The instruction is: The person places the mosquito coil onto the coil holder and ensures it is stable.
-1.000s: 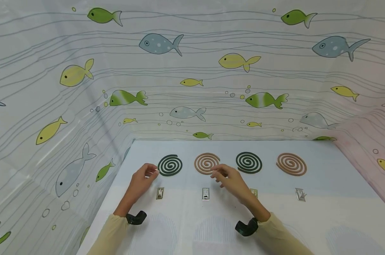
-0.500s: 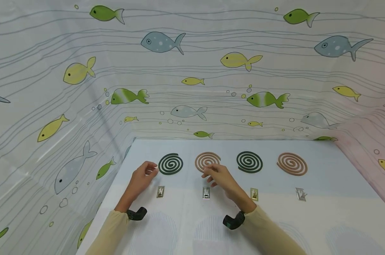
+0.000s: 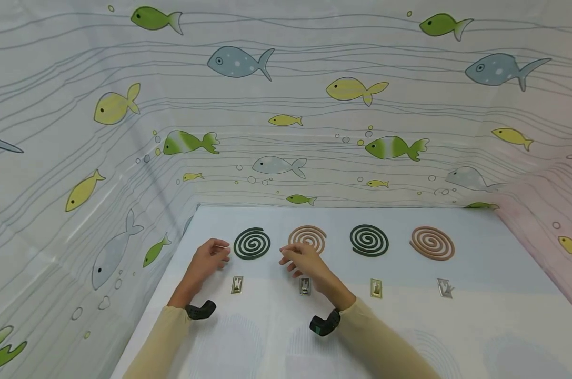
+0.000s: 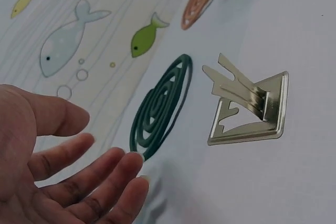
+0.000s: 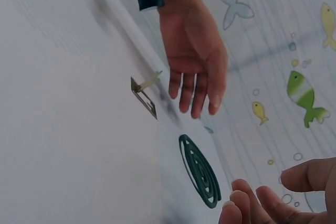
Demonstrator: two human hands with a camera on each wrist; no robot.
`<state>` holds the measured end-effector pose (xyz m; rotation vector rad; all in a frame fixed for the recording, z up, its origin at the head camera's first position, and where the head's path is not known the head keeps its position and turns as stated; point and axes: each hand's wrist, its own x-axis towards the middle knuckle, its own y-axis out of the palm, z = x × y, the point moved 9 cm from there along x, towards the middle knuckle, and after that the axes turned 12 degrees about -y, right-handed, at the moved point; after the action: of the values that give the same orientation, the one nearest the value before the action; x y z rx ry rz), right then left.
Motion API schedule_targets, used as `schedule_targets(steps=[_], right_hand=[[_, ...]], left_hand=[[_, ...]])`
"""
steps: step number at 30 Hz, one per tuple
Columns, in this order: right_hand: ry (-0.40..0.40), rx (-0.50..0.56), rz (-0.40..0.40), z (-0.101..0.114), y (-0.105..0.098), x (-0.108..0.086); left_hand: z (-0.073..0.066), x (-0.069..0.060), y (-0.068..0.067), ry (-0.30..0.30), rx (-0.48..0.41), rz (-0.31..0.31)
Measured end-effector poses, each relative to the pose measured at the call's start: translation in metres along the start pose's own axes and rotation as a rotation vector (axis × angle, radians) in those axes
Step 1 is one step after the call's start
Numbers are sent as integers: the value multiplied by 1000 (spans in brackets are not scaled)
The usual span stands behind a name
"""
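The left hand [image 3: 208, 262] hovers just left of a dark green coil [image 3: 252, 243], fingers relaxed and holding nothing. In the left wrist view this coil [image 4: 160, 107] lies beyond the fingertips, beside a metal stand [image 4: 252, 108] with a raised prong. The right hand [image 3: 309, 264] is over the near side of an orange coil [image 3: 314, 234], partly covering it, with a small metal stand [image 3: 305, 287] just below. Its fingers are loosely bent around nothing. The right wrist view shows the left hand [image 5: 194, 61] with fingers hanging down near the green coil [image 5: 199, 171].
Farther right lie another green coil [image 3: 369, 241] and another orange coil [image 3: 432, 243]. Metal stands lie in front of the coils, including a gold one [image 3: 376, 288] and a silver one [image 3: 445, 288]. Fish-patterned sheeting [image 3: 248, 116] rises behind and left of the white table [image 3: 267, 326].
The right hand has moved left, from the right edge of the orange coil to its left part, uncovering the gold stand. The left hand has shifted slightly, its fingers a little more apart.
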<state>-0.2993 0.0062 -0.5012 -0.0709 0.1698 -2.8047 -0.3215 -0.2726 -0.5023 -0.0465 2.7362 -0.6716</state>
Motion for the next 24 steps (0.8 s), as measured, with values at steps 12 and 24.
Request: schedule_targets(steps=[12,24], right_hand=[[40,18,-42,-5,24,17],[80,88,-61,-20,49,33]], left_hand=[[6,19,-4,-45,-38,27],[10,30,-4,-73,-58,21]])
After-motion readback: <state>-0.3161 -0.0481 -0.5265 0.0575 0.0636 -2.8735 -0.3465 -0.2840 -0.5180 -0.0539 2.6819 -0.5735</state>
